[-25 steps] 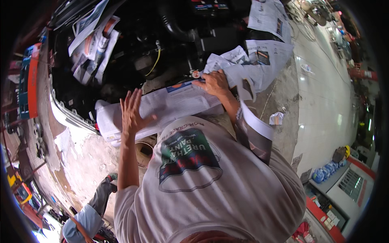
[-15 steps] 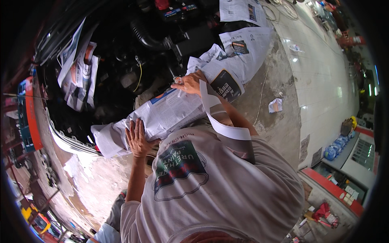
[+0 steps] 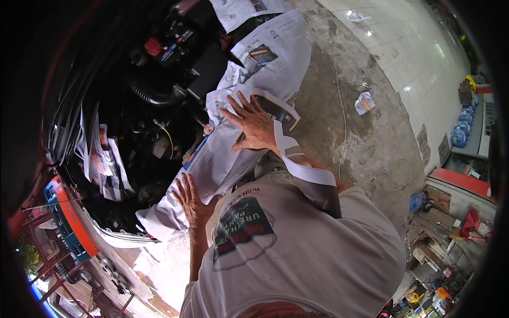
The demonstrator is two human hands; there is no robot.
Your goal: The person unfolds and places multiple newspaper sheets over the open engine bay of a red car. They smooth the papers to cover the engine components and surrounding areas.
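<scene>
Where the newspaper sheet (image 3: 221, 153) lies: we find it draped along the edge of the engine bay (image 3: 197, 117), slanting from lower left to upper right, wrinkled, its lower-left end loosely folded.
Left hand (image 3: 194, 205): fingers extended and spread, thumb out to the side, back toward us; nothing grasped. It is at the lower part of the sheet; we cannot tell how firmly it presses.
Right hand (image 3: 254, 126): fanned wide, palm down over the upper part, just beside a dark printed panel (image 3: 274, 110); nothing gripped. Contact under the palm is hidden from us.
White band (image 3: 313, 175): curves over the right forearm.
Further newspaper (image 3: 289, 45): we note more sheets beyond the right hand, overlapping up the same edge.
Newspaper bundle (image 3: 108, 167): crumpled, on the bay's left side.
Black hose (image 3: 154, 98): ribbed, inside the bay, with a thin yellow line (image 3: 170, 140) nearer us.
Concrete floor (image 3: 326, 79): to the right; a paper scrap (image 3: 365, 104) rests on it.
Blue bottles (image 3: 461, 128): clustered at far right.
</scene>
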